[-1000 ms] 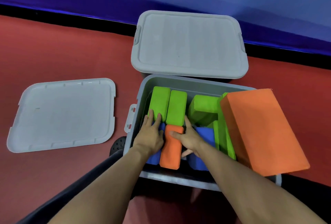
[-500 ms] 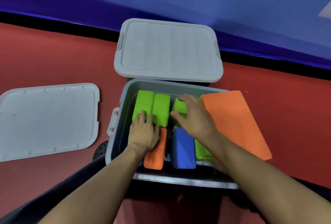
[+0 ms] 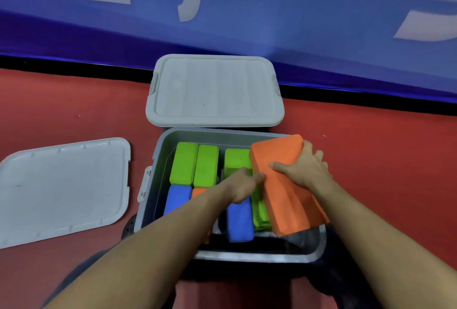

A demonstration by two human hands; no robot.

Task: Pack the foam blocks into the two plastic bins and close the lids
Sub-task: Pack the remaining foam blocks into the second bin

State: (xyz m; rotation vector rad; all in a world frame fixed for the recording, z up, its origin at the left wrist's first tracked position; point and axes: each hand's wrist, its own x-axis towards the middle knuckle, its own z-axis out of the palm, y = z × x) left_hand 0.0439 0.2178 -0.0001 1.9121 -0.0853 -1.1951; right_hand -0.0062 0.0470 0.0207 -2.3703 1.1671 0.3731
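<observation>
Tilting over the right rim of the open bin (image 3: 319, 247), the big orange block (image 3: 284, 185) is gripped by the right hand (image 3: 305, 171), fingers curled over its far edge, and steadied by the left hand (image 3: 243, 182), finger pose unclear. Jamming on the green blocks (image 3: 195, 164) is likely, blocking the loose lid (image 3: 61, 190).

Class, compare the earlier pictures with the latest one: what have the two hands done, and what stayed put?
Both hands left the small blocks: the right hand now grips the large orange block, and the left hand reaches to its edge. The loose lid and closed bin stayed put.
</observation>
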